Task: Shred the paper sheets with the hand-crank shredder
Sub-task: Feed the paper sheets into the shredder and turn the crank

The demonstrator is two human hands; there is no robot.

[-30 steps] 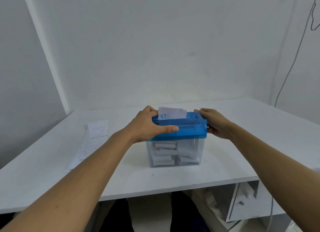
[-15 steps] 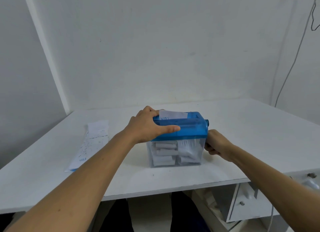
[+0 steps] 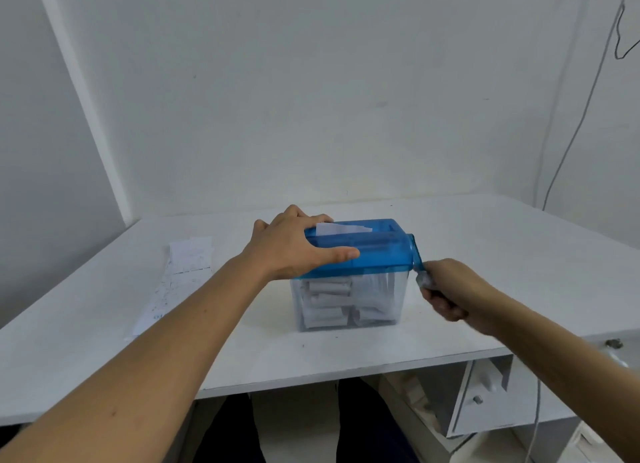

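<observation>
Your left hand [image 3: 291,248] is on the left end of the shredder [image 3: 360,272], which stands near the middle of the desk [image 3: 485,275]. Its grip is clamped on the blue lid [image 3: 377,251]: the thumb lies along the front edge and the fingers reach over the top toward the back.

Your right hand [image 3: 450,289] is low at the shredder's right side. Its grip is closed round the end of the crank [image 3: 417,260], fingers curled under. The crank arm points down and slightly toward you from its hub on the lid's right end. The handle itself is blurred.

A white sheet [image 3: 330,228] pokes up from the slot on top of the lid, only a short piece showing, just beside your left fingers. Whether they touch it, you cannot tell from here.

The clear bin [image 3: 381,300] under the lid holds curled white strips [image 3: 329,300], heaped to about mid-height.

More papers [image 3: 187,265] lie flat on the desk to your left, well apart from the shredder, printed side up. A thin cable [image 3: 571,133] hangs down the wall at far right.
</observation>
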